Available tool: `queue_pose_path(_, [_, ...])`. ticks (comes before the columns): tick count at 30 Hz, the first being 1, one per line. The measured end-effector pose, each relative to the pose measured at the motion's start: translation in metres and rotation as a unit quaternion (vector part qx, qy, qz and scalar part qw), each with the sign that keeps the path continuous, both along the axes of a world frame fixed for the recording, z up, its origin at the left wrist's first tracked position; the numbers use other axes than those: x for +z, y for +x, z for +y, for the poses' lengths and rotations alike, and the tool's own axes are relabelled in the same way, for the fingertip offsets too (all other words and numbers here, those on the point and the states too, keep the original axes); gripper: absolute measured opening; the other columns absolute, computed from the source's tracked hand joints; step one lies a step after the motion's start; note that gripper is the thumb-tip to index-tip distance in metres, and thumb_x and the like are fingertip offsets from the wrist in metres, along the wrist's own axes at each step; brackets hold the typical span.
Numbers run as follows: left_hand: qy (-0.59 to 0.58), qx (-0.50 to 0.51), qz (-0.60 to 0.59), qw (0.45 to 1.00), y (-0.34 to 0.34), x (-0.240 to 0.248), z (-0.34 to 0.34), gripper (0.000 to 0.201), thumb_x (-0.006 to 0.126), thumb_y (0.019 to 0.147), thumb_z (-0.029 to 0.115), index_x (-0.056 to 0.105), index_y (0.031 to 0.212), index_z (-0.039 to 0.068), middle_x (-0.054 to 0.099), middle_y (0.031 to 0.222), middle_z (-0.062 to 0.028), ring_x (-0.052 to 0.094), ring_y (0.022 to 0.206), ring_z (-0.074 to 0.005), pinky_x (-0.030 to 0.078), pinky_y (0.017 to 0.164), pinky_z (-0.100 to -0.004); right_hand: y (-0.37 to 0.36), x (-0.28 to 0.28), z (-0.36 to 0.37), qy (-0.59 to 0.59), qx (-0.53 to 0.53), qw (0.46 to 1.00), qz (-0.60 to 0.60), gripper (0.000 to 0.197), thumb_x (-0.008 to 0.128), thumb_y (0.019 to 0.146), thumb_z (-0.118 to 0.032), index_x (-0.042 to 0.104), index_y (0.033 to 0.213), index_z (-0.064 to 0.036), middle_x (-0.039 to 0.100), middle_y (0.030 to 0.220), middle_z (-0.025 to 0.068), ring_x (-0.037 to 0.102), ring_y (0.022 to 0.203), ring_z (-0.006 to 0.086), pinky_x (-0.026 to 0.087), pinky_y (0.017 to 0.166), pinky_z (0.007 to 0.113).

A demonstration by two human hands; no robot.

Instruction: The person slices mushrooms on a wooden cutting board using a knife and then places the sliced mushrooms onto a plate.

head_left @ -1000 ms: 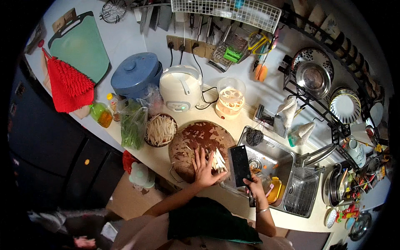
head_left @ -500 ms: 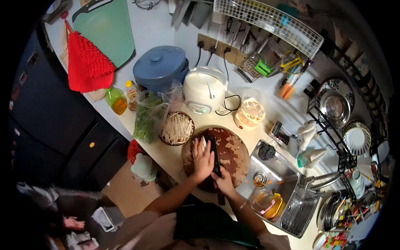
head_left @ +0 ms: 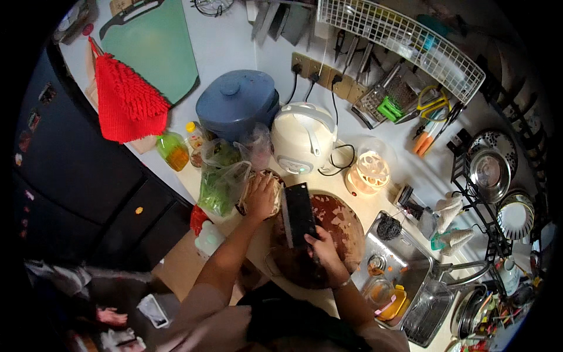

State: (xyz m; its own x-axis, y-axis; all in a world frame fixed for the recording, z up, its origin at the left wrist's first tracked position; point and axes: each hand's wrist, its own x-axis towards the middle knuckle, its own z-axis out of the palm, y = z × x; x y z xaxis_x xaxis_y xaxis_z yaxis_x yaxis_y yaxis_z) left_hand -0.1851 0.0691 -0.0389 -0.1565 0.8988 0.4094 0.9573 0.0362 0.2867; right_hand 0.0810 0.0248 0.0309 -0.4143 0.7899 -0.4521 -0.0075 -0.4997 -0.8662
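In my right hand [head_left: 326, 251] is the handle of a dark, broad-bladed cleaver [head_left: 300, 212], with the fingers wrapped round it. Its blade lies flat side up over the left part of a round, worn wooden chopping board [head_left: 346, 232]. Left of the board, my left hand [head_left: 261, 196] rests over a bowl of pale, thin strips [head_left: 274, 206], fingers stretched out across them. That hand hides much of the bowl. Close beside it, a clear plastic bag [head_left: 223, 186] contains green leafy vegetables.
Behind the board stand a white rice cooker [head_left: 304, 138], a blue lidded pot [head_left: 237, 102] and a cream egg steamer [head_left: 369, 173]. To the right is a steel sink [head_left: 419, 255] holding a black scrubber [head_left: 389, 227] and an orange container [head_left: 394, 304]. Bottles [head_left: 173, 151] line the left edge.
My left hand has moved from the board, beside the cleaver, to the bowl of strips. The cleaver has turned, so its broad side now shows. The whole view has shifted slightly.
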Motion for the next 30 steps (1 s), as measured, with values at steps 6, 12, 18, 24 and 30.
queue_pose_path(6, [-0.01,-0.004,-0.009,1.0,0.003,0.003,0.0,0.043,0.058,0.095,0.029,0.06,0.133,0.009,0.044,0.149,-0.0125,0.025,0.145,-0.0376,0.018,0.117,-0.0571,0.095,0.011,-0.028,0.006,-0.114,0.993,-0.036,0.012,0.065,0.091,-0.006,0.06,0.101,-0.008,0.059,0.074,-0.0009,0.049,0.045,0.0112,0.038,0.039,0.026])
queue_pose_path(12, [0.029,-0.016,-0.038,0.999,0.013,0.035,-0.003,0.047,0.066,0.089,0.042,0.068,0.122,0.008,0.05,0.142,-0.0132,0.034,0.139,-0.0377,0.021,0.114,-0.0576,0.145,0.01,-0.056,0.006,-0.172,0.985,0.003,0.008,0.064,0.092,-0.006,0.058,0.097,-0.0082,0.058,0.072,-0.0009,0.048,0.042,0.0111,0.038,0.039,0.025])
queue_pose_path(18, [-0.107,-0.109,-0.073,0.986,0.022,0.047,0.035,0.039,0.075,0.078,0.028,0.072,0.108,0.004,0.068,0.116,-0.0116,0.058,0.117,-0.0307,0.036,0.107,-0.0459,0.152,-0.012,-0.076,-0.005,-0.18,0.984,0.009,0.009,0.063,0.091,-0.005,0.059,0.098,-0.0097,0.056,0.072,-0.0014,0.049,0.044,0.0126,0.041,0.04,0.026])
queue_pose_path(24, [-0.383,-0.133,0.2,0.892,0.052,0.062,0.087,0.028,0.073,0.078,0.017,0.074,0.103,0.004,0.069,0.114,-0.0141,0.06,0.115,-0.0291,0.036,0.109,-0.0423,0.143,-0.011,-0.084,-0.008,-0.161,0.986,-0.031,0.013,0.061,0.091,-0.003,0.06,0.103,-0.0089,0.06,0.075,-0.0004,0.05,0.045,0.0113,0.041,0.041,0.026])
queue_pose_path(30, [-0.472,-0.113,0.183,0.855,0.04,0.01,0.116,0.023,0.074,0.073,0.01,0.074,0.095,0.003,0.069,0.109,-0.0183,0.064,0.107,-0.0314,0.03,0.115,-0.0478,0.143,-0.014,-0.088,-0.015,-0.169,0.985,-0.032,0.017,0.06,0.091,-0.001,0.059,0.106,-0.0075,0.06,0.075,-0.0006,0.049,0.046,0.01,0.04,0.042,0.025])
